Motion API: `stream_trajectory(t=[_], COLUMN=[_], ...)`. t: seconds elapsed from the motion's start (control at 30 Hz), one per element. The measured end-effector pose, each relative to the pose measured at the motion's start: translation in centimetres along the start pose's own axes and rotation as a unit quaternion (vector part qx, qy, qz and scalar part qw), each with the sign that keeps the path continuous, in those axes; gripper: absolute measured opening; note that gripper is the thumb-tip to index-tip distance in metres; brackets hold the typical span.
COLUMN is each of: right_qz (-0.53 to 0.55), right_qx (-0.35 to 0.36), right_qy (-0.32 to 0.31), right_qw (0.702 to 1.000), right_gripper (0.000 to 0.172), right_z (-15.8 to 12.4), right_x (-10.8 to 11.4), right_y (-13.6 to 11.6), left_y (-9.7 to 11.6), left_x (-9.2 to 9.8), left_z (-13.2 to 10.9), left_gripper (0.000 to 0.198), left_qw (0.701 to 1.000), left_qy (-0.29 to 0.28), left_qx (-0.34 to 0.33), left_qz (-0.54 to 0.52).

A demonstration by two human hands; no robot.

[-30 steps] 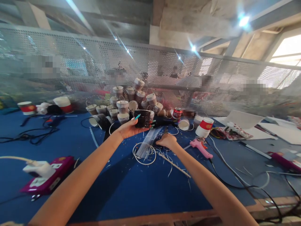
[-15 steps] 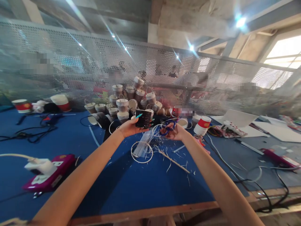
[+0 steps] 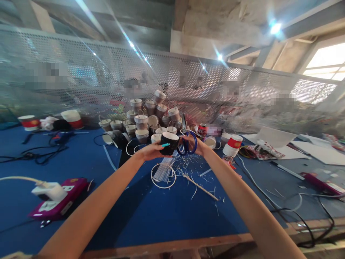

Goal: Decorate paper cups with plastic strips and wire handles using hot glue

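Now my left hand (image 3: 150, 151) grips the black cup (image 3: 169, 144); my right hand (image 3: 198, 145) grasps the blue scissors (image 3: 188, 143) beside it. Best, I judge, to steady the cup and keep the blades off my fingers.

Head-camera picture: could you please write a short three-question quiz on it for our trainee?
1. True or false: the left hand holds a black cup.
2. What does the right hand hold? A. blue-handled scissors B. a glue gun C. a soda can
3. Fill the gap: the pink power strip lies to the person's ___ on the blue table.
Key: 1 true; 2 A; 3 left.
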State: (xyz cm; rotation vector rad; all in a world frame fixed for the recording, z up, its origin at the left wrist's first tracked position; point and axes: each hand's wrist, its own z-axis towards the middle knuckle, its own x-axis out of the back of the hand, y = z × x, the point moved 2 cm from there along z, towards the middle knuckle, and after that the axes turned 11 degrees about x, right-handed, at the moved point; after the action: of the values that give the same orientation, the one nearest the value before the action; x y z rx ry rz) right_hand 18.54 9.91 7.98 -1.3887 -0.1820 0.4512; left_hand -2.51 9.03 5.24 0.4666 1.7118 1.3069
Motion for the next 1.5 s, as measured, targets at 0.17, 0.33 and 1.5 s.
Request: stream_trajectory(t=[0.17, 0.33, 1.5], right_qz=[0.005, 0.055, -0.041], right_qx=[0.024, -0.036, -0.009], right_qy=[-0.017, -0.076, 0.029], right_qw=[1.0, 0.995, 0.999], right_gripper=[0.018, 0.022, 0.027], right_z=[0.5, 0.2, -3.5], right_x=[-0.6, 0.1, 1.1], right_y=[-0.6, -0.5, 1.6], left_y=[-0.9, -0.5, -0.5], left_x=[0.6, 0.3, -1.5], left_z=[0.4, 0.6, 1.2], left_gripper=[0.057, 0.061, 0.06], left_qw=[0.999, 0.995, 0.998], left_qy=[0.018, 0.068, 0.054], left_qx=[0.019, -0.057, -0.033], left_qz=[0.018, 0.035, 0.026])
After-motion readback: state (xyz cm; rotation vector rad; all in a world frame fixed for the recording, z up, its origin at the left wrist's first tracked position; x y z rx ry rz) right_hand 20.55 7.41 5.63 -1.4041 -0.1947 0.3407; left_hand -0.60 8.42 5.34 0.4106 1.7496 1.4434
